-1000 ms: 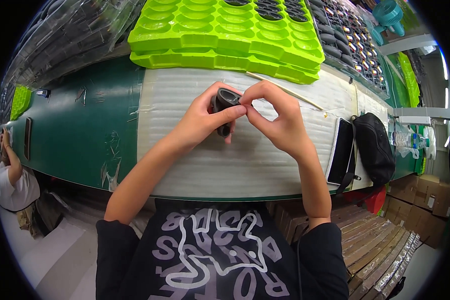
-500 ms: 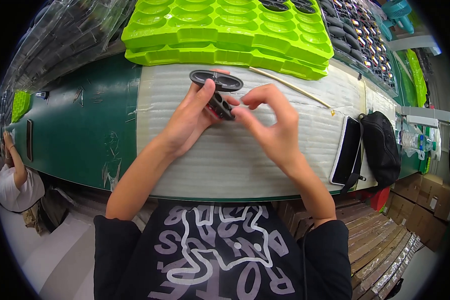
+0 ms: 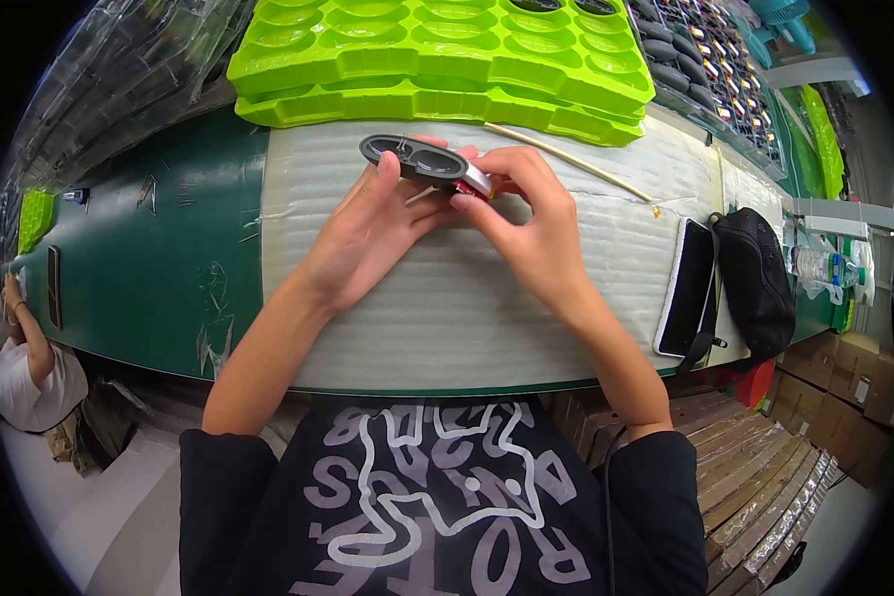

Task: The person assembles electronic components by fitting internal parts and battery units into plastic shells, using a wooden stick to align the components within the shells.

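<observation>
While my left hand (image 3: 368, 233) grips the dark oval part (image 3: 419, 160) from below with the thumb on its rim, my right hand (image 3: 526, 223) pinches its right end, and the part is above the white ribbed mat (image 3: 447, 308), just before the green trays (image 3: 437, 55).

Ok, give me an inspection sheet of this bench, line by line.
Surface: green bench under a white ribbed mat.
Job's things: dark oval two-hole part, held above the mat.
Clutter: stacked lime trays, thin stick, phone, black pouch.
Grippers: left hand and right hand both pinch the part.
Cables: nothing seen.
Surroundings: another person's arm at far left; cartons at right.
</observation>
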### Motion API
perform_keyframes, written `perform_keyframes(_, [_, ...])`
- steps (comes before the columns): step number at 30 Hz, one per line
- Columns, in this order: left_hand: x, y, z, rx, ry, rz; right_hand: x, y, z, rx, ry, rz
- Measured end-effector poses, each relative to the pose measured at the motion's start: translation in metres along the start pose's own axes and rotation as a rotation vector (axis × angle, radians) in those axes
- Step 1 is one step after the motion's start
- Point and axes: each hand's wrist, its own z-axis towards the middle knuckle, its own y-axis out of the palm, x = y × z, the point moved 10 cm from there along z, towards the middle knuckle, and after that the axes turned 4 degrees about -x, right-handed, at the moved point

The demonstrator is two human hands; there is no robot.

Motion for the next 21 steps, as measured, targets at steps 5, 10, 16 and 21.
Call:
perform_keyframes(5, [0.017, -0.019, -0.001, 0.2, 0.109, 0.075, 0.038, -0.002, -0.004, 0.004, 0.339, 0.38])
perform_keyframes(10, [0.026, -0.031, -0.006, 0.304, 0.085, 0.176, 0.046, -0.01, -0.002, 0.013, 0.358, 0.418])
perform_keyframes(16, [0.02, -0.029, -0.003, 0.281, -0.014, 0.333, 0.047, -0.003, -0.001, -0.014, 0.431, 0.627])
perform_keyframes(21, [0.015, -0.031, -0.003, 0.28, -0.03, 0.391, 0.048, 0.007, -0.001, -0.049, 0.417, 0.779])
